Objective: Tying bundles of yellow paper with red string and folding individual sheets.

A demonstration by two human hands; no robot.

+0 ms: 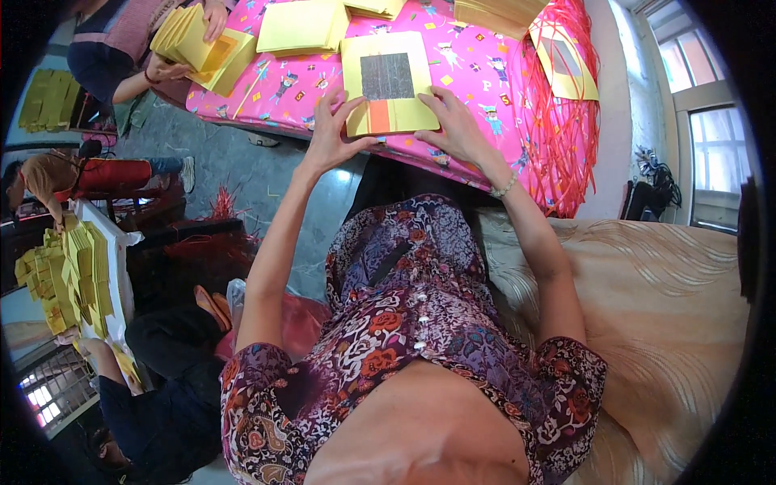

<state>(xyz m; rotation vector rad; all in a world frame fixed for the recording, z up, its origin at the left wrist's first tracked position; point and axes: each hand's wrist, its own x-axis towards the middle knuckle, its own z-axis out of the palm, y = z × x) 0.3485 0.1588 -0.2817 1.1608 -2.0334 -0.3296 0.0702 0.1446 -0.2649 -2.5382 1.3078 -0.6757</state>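
A squared stack of yellow paper sheets [404, 121] lies near the front edge of the table, with a dark grey square and an orange block on its top sheet. Around its left edge curls my left hand [333, 133], fingertips on the paper and thumb at the near corner. My right hand [457, 128] grips the opposite edge in the same way, a beaded bracelet at its wrist. Both hands press the stack from its two sides. What lies under the fingers is hidden.
Beneath is a pink patterned tablecloth [283, 85]. More yellow paper stacks [299, 28] lie behind, and red plastic strips [558, 149] heap at the right. Another person's hand [167, 69] fans yellow sheets at the left. People work at a second table [120, 267]; a beige sofa [647, 307] stands at the right.
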